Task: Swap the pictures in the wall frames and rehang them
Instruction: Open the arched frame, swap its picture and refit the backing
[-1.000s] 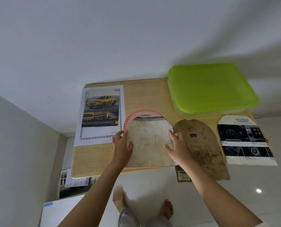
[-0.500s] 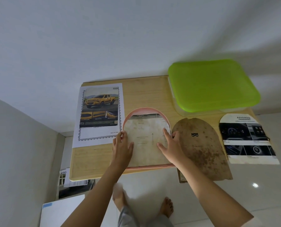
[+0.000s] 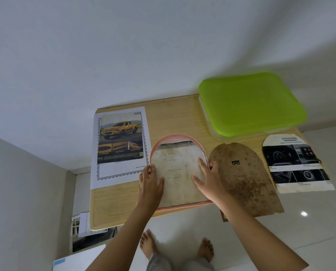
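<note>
A pink arched frame [image 3: 170,137] lies face down on the wooden table [image 3: 175,116], with a pale arched sheet [image 3: 177,173] lying inside it, printed side down. My left hand [image 3: 150,183] rests flat on the sheet's left edge. My right hand [image 3: 207,178] presses its right side with straight fingers, thumb at the frame's rim. The brown arched backing board [image 3: 247,178] lies just right of the frame. An arched print of a car dashboard [image 3: 298,163] lies at the far right. A rectangular sheet with a yellow pickup truck [image 3: 121,143] lies to the left.
A clear box with a lime green lid [image 3: 251,103] stands at the table's back right against the white wall. The backing board and dashboard print overhang the table's front edge. Papers [image 3: 83,224] lie on the floor below the table's left corner. My bare feet are on the tiles.
The pale sheet has settled down into the pink frame and now lies within its rim. Both hands slid slightly toward its side edges.
</note>
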A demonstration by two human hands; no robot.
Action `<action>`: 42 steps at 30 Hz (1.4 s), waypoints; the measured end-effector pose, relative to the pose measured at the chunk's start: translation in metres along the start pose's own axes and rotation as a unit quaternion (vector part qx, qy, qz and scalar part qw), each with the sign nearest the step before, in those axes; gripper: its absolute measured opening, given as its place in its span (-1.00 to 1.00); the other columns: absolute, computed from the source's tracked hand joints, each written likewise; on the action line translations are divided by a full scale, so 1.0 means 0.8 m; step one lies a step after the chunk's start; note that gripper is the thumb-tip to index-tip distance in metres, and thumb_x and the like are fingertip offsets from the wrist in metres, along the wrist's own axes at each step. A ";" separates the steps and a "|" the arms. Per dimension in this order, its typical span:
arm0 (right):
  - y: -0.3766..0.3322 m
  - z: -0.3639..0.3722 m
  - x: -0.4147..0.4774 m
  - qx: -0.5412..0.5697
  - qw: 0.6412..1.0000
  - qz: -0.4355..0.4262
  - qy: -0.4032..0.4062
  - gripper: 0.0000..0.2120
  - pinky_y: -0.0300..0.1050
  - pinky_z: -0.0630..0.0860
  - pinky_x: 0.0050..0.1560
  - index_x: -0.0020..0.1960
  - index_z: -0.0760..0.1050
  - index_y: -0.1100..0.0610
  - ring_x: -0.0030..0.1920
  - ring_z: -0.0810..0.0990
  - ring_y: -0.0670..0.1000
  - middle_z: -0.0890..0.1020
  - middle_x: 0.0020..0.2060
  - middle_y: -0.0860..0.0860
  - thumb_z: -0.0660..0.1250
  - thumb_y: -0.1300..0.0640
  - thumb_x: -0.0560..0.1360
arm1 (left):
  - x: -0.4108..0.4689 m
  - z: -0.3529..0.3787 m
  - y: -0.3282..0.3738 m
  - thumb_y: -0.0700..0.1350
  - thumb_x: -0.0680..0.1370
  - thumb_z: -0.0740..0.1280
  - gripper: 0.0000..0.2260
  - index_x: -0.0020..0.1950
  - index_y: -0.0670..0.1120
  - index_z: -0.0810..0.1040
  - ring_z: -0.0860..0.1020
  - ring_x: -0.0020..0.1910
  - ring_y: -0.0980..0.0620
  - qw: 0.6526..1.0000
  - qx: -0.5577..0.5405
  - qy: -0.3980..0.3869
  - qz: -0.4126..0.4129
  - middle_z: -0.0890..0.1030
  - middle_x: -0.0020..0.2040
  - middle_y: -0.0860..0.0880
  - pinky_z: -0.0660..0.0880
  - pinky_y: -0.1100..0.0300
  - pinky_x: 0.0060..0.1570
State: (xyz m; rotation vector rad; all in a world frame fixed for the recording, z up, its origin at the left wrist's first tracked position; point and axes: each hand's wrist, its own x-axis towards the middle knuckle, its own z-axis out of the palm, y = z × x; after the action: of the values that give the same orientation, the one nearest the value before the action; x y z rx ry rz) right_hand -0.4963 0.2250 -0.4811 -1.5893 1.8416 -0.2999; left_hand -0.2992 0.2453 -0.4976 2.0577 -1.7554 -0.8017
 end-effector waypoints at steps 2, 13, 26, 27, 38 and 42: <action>-0.001 0.003 -0.003 -0.002 1.000 -0.006 0.021 -0.37 -0.15 0.24 0.31 0.50 0.07 0.00 0.25 0.27 0.07 0.14 0.29 0.12 0.27 -0.02 0.52 | 0.001 -0.001 -0.001 0.00 0.59 0.17 -0.47 0.49 -0.16 0.10 0.21 0.35 -0.07 1.000 -0.001 0.003 0.006 0.18 0.41 -0.12 0.37 0.01 0.29; 0.019 -0.031 -0.015 -0.043 0.994 -0.072 -0.069 -0.41 -0.34 0.38 -0.17 0.50 0.00 -0.02 -0.14 0.39 -0.15 0.14 0.35 0.03 0.19 0.00 0.56 | 0.003 0.013 0.028 -0.11 0.54 0.26 -0.55 0.40 -0.15 0.26 0.21 0.31 -0.15 0.993 -0.039 0.059 -0.090 0.22 0.37 -0.16 0.37 -0.10 0.21; 0.157 -0.194 0.060 -0.077 0.993 -0.067 -0.062 -0.44 -0.03 0.26 0.35 0.51 0.00 0.11 0.46 0.08 0.05 0.11 0.46 0.04 0.12 0.02 0.59 | -0.012 0.148 0.240 -0.07 0.51 0.17 -0.63 0.26 -0.18 0.46 0.41 0.26 -0.21 0.986 -0.057 0.154 0.032 0.42 0.30 -0.21 0.38 -0.09 0.20; 0.165 -0.197 0.065 -0.073 0.993 -0.065 -0.060 -0.45 -0.02 0.26 0.34 0.49 0.02 0.14 0.45 0.09 0.07 0.14 0.44 0.05 0.13 0.03 0.59 | -0.019 0.160 0.252 -0.04 0.53 0.16 -0.60 0.34 -0.13 0.41 0.35 0.33 -0.15 0.991 -0.035 0.126 0.038 0.36 0.38 -0.15 0.34 -0.05 0.26; 0.182 -0.184 0.090 -0.089 0.992 -0.083 -0.033 -0.51 -0.07 0.27 0.32 0.39 0.23 0.23 0.33 0.22 0.14 0.29 0.28 0.17 0.23 0.08 0.53 | -0.027 0.227 0.242 0.21 0.58 -0.11 -0.42 0.51 -0.08 0.10 0.03 0.50 -0.07 0.983 0.180 0.021 0.014 0.11 0.51 -0.09 0.05 0.05 0.45; 0.173 -0.187 0.103 -0.003 0.999 0.004 -0.051 -0.53 -0.01 0.33 0.27 0.37 0.28 0.14 0.30 0.26 0.16 0.33 0.25 0.15 0.27 0.08 0.50 | -0.026 0.230 0.239 0.21 0.60 -0.17 -0.42 0.51 -0.08 0.09 0.02 0.48 -0.05 0.980 0.198 0.014 0.012 0.15 0.51 -0.10 -0.08 0.07 0.42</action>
State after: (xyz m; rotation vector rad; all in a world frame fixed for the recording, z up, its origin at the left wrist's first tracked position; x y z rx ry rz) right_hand -0.6995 0.1415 -0.4778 -1.5719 1.7710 -0.2060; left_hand -0.5635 0.2496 -0.5286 2.2685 -2.0526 -0.4349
